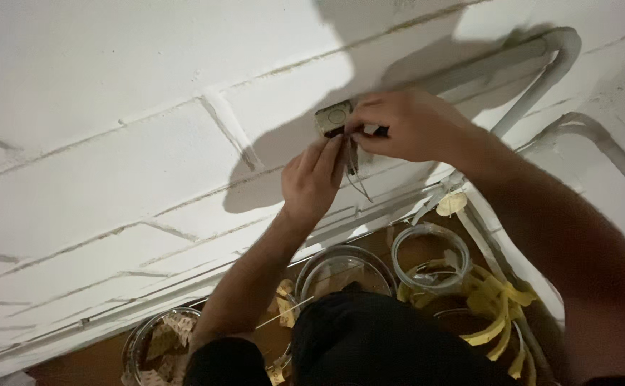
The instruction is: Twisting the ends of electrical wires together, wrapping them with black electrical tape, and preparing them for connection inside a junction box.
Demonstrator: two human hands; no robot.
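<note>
Both hands are up at the wall box (pixel 332 119) now — a small metal box set in the white block wall (pixel 112 143). My right hand (pixel 409 125) sits just right of the box, fingers curled tight and pinched on something small and dark at the box's lower edge; I can't tell what it is. My left hand (pixel 312 179) is just below the box, fingers straight and pressed together, tips touching its lower edge, closed on nothing that I can see. Thin wires (pixel 355 175) hang down from the box between the two hands. A grey pipe (pixel 541 78) bends along the wall to the right of the box, with a second pipe (pixel 606 146) beyond it. Well below the box, at the foot of the wall, stand clear round tubs (pixel 430 254) — one is off to the lower left (pixel 159 343) with scraps inside. Yellow strips (pixel 495 300) lie below and right of the box, beside the tubs.
</note>
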